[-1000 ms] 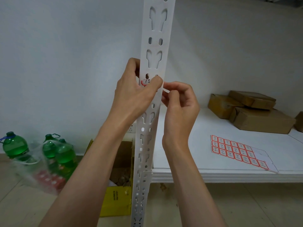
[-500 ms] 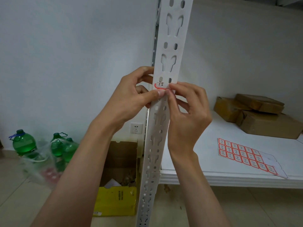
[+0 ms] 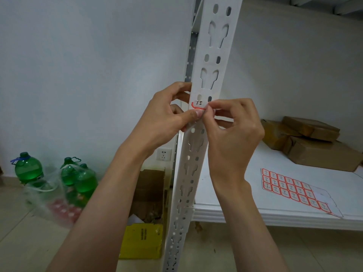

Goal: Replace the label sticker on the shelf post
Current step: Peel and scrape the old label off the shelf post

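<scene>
A white slotted shelf post (image 3: 213, 61) runs up the middle of the view. A small red-bordered label sticker (image 3: 198, 104) with handwritten marks sits on its face at hand height. My left hand (image 3: 169, 112) wraps the post from the left, its thumb pressed on the post just below the sticker. My right hand (image 3: 233, 126) pinches the sticker's right edge between thumb and forefinger. A sheet of red-bordered label stickers (image 3: 292, 189) lies on the white shelf (image 3: 245, 213) to the right.
Brown cardboard parcels (image 3: 314, 142) are stacked at the back right of the shelf. On the floor to the left stand green bottles (image 3: 28, 169) in a plastic bag, and an open cardboard box (image 3: 149, 185) with a yellow box (image 3: 141, 240) in front. A wall socket (image 3: 163, 154) sits behind the post.
The view has shifted left and down. My left thumb slid off the sticker to just below it, uncovering it. My right fingers moved onto the sticker's right edge and pinch it.
</scene>
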Action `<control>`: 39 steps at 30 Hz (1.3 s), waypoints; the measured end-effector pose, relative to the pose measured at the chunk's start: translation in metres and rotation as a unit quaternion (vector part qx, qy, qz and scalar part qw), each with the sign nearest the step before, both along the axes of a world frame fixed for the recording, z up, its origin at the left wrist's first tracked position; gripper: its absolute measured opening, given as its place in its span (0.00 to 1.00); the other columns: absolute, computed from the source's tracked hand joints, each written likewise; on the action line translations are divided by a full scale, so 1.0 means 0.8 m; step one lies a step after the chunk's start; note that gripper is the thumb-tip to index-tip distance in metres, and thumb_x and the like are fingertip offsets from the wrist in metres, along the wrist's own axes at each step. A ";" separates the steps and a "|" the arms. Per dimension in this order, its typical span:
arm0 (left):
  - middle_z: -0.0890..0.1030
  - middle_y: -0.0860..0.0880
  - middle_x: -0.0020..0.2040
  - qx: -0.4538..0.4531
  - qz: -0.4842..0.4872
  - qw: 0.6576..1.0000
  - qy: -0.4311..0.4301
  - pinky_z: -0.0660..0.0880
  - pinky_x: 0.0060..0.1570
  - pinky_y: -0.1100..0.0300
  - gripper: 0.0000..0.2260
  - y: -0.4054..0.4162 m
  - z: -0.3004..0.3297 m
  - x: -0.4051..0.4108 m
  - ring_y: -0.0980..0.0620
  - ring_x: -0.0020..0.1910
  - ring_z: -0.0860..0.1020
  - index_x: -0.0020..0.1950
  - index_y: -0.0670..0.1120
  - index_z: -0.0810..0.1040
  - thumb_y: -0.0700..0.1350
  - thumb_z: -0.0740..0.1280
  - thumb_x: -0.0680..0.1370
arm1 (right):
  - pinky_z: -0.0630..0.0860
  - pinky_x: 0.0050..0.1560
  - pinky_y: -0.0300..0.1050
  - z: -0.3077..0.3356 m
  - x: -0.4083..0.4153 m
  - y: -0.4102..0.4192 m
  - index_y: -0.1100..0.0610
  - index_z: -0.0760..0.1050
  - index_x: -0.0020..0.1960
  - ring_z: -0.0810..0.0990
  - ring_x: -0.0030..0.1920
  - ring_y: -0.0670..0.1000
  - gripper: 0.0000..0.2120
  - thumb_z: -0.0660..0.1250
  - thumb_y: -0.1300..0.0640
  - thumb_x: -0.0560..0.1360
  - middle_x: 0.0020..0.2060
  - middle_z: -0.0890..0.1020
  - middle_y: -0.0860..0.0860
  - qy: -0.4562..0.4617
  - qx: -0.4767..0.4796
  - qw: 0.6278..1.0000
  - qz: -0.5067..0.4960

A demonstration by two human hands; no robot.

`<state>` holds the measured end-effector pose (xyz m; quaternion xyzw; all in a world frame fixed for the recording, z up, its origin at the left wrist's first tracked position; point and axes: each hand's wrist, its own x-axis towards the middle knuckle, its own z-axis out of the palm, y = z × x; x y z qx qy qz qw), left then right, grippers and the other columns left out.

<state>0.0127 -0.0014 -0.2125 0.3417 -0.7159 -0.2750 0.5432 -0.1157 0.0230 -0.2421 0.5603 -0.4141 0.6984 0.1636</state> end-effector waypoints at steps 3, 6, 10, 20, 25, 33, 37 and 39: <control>0.80 0.53 0.58 0.000 0.001 1.000 0.001 0.77 0.36 0.65 0.23 0.000 0.000 0.000 0.55 0.34 0.80 0.71 0.50 0.72 0.45 0.72 0.77 | 0.73 0.45 0.22 0.000 -0.002 -0.002 0.59 0.82 0.47 0.77 0.40 0.37 0.04 0.74 0.59 0.75 0.46 0.77 0.47 0.008 -0.003 1.000 0.002; 0.80 0.53 0.58 0.001 0.005 1.000 -0.001 0.77 0.36 0.66 0.24 -0.001 0.001 -0.001 0.54 0.34 0.81 0.71 0.50 0.72 0.46 0.73 0.77 | 0.73 0.45 0.23 -0.002 -0.007 -0.004 0.59 0.82 0.46 0.77 0.41 0.37 0.04 0.74 0.59 0.75 0.46 0.76 0.46 0.006 0.000 1.000 0.017; 0.79 0.57 0.58 0.008 0.018 1.000 -0.012 0.77 0.35 0.69 0.23 0.000 0.001 -0.002 0.55 0.36 0.82 0.71 0.52 0.70 0.47 0.72 0.77 | 0.76 0.46 0.25 -0.006 -0.012 -0.003 0.59 0.80 0.48 0.79 0.43 0.39 0.04 0.73 0.60 0.75 0.45 0.78 0.46 -0.009 -0.004 0.999 0.041; 0.80 0.55 0.60 -0.037 0.070 0.997 -0.020 0.82 0.39 0.62 0.25 0.005 0.001 -0.008 0.53 0.36 0.82 0.71 0.53 0.70 0.51 0.73 0.76 | 0.83 0.44 0.42 -0.003 -0.014 0.002 0.60 0.76 0.45 0.84 0.42 0.51 0.06 0.74 0.64 0.75 0.38 0.82 0.50 -0.225 0.044 0.952 0.202; 0.79 0.56 0.48 -0.151 0.159 0.971 0.096 0.80 0.37 0.63 0.08 0.010 0.008 -0.006 0.57 0.36 0.79 0.56 0.49 0.78 0.44 0.68 0.76 | 0.82 0.45 0.40 0.003 -0.015 0.007 0.57 0.81 0.43 0.86 0.42 0.52 0.04 0.76 0.63 0.73 0.38 0.86 0.51 -0.253 0.062 0.933 0.250; 0.82 0.57 0.43 -0.192 0.150 0.965 0.093 0.81 0.38 0.60 0.05 0.016 0.013 0.006 0.56 0.41 0.80 0.48 0.46 0.85 0.43 0.69 0.77 | 0.83 0.46 0.42 0.008 -0.019 0.008 0.58 0.82 0.43 0.85 0.43 0.57 0.02 0.75 0.63 0.73 0.39 0.86 0.54 -0.259 0.065 0.923 0.276; 0.83 0.56 0.45 -0.215 0.121 0.968 0.055 0.80 0.39 0.65 0.04 0.024 0.019 0.005 0.56 0.44 0.82 0.52 0.49 0.85 0.45 0.72 0.78 | 0.82 0.46 0.40 0.010 -0.023 0.007 0.60 0.83 0.47 0.86 0.44 0.54 0.01 0.73 0.63 0.75 0.40 0.86 0.53 -0.267 0.079 0.911 0.303; 0.83 0.57 0.45 -0.232 0.115 0.965 0.033 0.79 0.39 0.67 0.04 0.028 0.022 0.002 0.56 0.44 0.82 0.51 0.52 0.84 0.45 0.73 0.77 | 0.82 0.48 0.40 0.010 -0.027 0.008 0.59 0.84 0.49 0.87 0.45 0.52 0.03 0.71 0.62 0.77 0.41 0.87 0.51 -0.267 0.100 0.901 0.327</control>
